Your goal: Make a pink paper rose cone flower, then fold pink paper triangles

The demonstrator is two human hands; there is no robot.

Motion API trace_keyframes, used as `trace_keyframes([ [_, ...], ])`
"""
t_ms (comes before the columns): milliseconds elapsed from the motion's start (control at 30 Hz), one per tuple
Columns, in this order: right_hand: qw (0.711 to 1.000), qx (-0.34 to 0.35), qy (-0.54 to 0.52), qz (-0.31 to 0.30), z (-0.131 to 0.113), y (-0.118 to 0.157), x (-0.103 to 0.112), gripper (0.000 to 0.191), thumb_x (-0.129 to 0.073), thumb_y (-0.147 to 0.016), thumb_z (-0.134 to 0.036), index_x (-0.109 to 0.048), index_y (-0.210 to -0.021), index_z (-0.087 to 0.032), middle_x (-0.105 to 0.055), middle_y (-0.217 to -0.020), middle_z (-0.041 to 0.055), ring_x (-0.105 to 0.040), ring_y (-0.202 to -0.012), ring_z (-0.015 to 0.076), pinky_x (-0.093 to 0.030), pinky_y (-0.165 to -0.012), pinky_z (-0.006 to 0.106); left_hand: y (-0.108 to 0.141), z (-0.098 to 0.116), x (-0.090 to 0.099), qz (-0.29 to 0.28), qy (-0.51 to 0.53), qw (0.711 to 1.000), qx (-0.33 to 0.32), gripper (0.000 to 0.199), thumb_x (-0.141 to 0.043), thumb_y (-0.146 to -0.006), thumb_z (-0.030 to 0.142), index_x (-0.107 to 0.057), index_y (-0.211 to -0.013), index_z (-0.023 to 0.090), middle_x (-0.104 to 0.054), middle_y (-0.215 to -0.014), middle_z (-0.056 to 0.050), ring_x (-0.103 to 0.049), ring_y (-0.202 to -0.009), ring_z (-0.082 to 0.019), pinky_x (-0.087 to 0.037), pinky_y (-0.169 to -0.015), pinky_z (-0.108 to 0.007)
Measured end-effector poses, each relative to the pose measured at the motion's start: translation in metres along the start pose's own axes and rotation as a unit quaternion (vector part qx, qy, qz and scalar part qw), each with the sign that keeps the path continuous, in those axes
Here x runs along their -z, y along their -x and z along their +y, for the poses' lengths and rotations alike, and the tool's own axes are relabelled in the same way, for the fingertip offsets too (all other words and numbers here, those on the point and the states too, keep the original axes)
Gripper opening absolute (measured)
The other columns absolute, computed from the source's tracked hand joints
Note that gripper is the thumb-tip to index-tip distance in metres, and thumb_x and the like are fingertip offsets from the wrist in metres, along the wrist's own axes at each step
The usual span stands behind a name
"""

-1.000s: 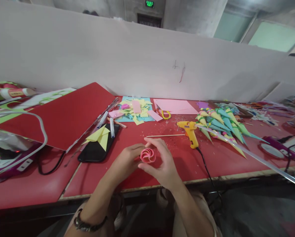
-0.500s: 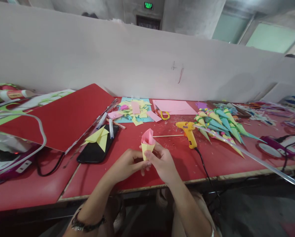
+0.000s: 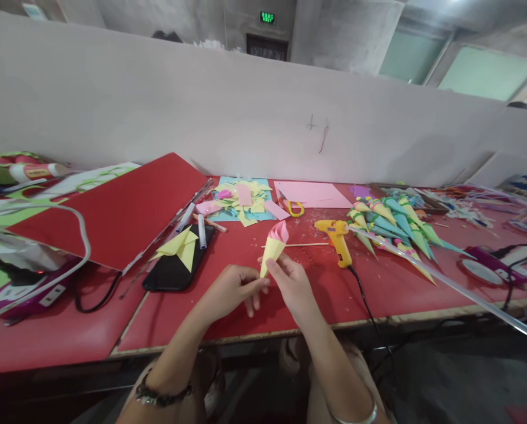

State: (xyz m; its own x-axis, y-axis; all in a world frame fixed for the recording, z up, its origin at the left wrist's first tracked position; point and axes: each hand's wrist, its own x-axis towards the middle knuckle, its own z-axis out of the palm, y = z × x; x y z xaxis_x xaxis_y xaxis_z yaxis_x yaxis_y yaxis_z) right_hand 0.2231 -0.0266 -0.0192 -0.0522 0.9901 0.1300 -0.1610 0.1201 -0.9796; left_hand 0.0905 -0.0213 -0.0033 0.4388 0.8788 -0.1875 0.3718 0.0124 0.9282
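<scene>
A small yellow paper cone (image 3: 271,251) with pink paper curled in its top is held between the thumb and fingers of my right hand (image 3: 292,287). Its point is down and tilts a little left. Beside that tip is my left hand (image 3: 238,290), its thumb and fingers apart with nothing seen between them. Beyond the cone, a thin wooden stick (image 3: 307,244) lies on the red table. A yellow glue gun (image 3: 337,238) rests to the right, a long clear glue stick (image 3: 422,264) reaching out from its back.
Finished paper cones (image 3: 393,221) are piled at the right. Left of my hands, folded yellow paper (image 3: 181,247) lies on a black phone (image 3: 168,277). Farther back are paper scraps (image 3: 245,200) and yellow-handled scissors (image 3: 295,208). Purple power strips (image 3: 53,288) sit toward both sides.
The cone has moved slightly up and right with my right hand, and now tilts. My left hand has come off the cone, its fingers spreading below the tip.
</scene>
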Motion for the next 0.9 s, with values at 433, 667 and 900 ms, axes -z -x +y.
trace_keyframes([
  [433,1.0,-0.023,-0.017,0.014,-0.003,-0.001,-0.001,0.028,-0.057,-0.071,-0.039,-0.066,-0.08,-0.013,-0.059,-0.064,0.0006,-0.052,-0.066,0.013,-0.042,-0.06,0.023,0.0,-0.002,0.0,0.012,-0.045,0.999,-0.017,0.036,-0.045,-0.08,0.041,-0.051,-0.054,0.016,-0.054,-0.039,0.004,-0.053,-0.034,-0.009,-0.038,-0.039,-0.018],
  [667,0.999,-0.029,-0.022,0.017,0.0,-0.002,-0.001,0.031,-0.057,-0.072,-0.041,-0.064,-0.08,-0.013,-0.054,-0.059,-0.0017,-0.047,-0.055,0.0101,-0.039,-0.053,0.022,0.0,-0.001,0.002,0.014,-0.038,0.998,-0.042,0.035,-0.044,-0.08,0.041,-0.058,-0.063,0.014,-0.06,-0.05,0.002,-0.053,-0.037,-0.008,-0.04,-0.042,-0.018],
  [900,1.0,-0.019,-0.003,-0.002,0.009,-0.007,-0.001,0.033,-0.053,-0.073,-0.046,-0.059,-0.067,-0.014,-0.049,-0.051,-0.0035,-0.044,-0.049,0.0091,-0.036,-0.049,0.021,0.001,-0.001,0.001,0.024,-0.053,0.998,-0.033,0.038,-0.043,-0.08,0.043,-0.058,-0.062,0.014,-0.059,-0.048,0.001,-0.052,-0.038,-0.008,-0.039,-0.042,-0.018],
])
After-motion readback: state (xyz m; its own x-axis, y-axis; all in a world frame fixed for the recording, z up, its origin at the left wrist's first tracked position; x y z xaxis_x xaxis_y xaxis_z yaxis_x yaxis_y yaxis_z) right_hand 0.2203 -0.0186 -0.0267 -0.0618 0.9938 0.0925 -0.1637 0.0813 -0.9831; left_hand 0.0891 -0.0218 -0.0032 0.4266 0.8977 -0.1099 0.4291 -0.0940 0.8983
